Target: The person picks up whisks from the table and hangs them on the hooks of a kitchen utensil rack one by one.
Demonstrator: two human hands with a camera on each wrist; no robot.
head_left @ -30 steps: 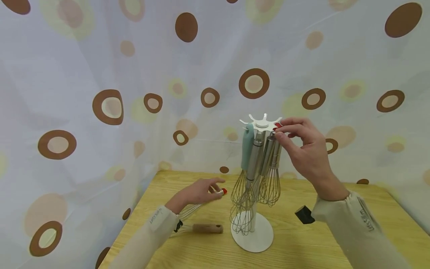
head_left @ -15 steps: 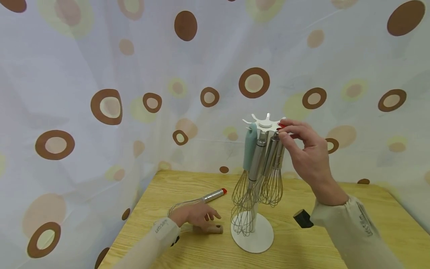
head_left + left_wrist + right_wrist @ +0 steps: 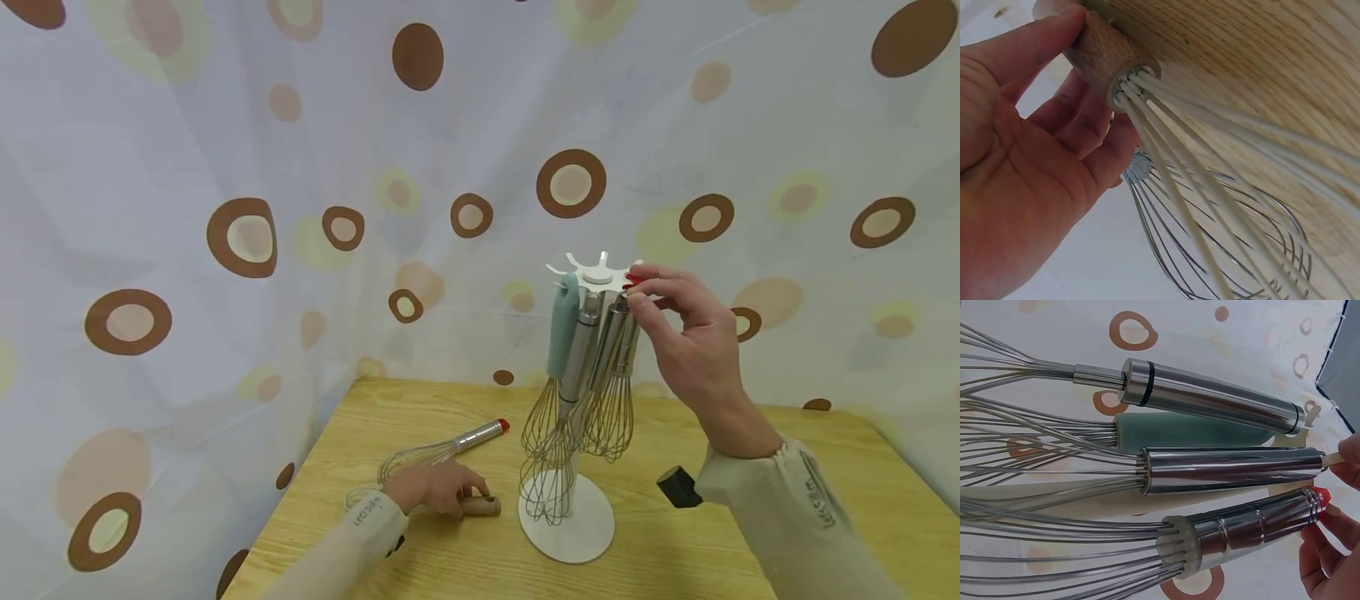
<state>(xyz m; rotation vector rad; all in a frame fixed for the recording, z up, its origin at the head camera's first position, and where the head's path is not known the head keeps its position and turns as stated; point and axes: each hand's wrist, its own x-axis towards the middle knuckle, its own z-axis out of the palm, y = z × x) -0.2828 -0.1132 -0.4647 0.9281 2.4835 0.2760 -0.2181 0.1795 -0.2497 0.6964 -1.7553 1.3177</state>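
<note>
My left hand (image 3: 442, 487) grips a whisk by its wooden handle (image 3: 1100, 53), thumb on one side and fingers on the other, low at the table. Pale, coated-looking wires fan out from that handle. At the top of a white whisk stand (image 3: 598, 275), my right hand (image 3: 693, 342) pinches the hook ends between thumb and fingers. Just there, a steel whisk with a red tip (image 3: 1254, 528) hangs against my fingers. Beside it hang a plain steel whisk (image 3: 1235, 470), a black-banded steel whisk (image 3: 1210, 397) and a teal-handled whisk (image 3: 564, 329).
Another red-tipped steel whisk (image 3: 480, 435) lies on the wooden table (image 3: 720, 550) behind my left hand. The stand's round white base (image 3: 588, 542) sits right of that hand. A spotted curtain (image 3: 420, 142) closes off the back and left.
My left hand has come down and nearer from above the red-tipped whisk on the table to the wooden-handled one, and grips it. The stand's top has shifted slightly right with my right hand.
</note>
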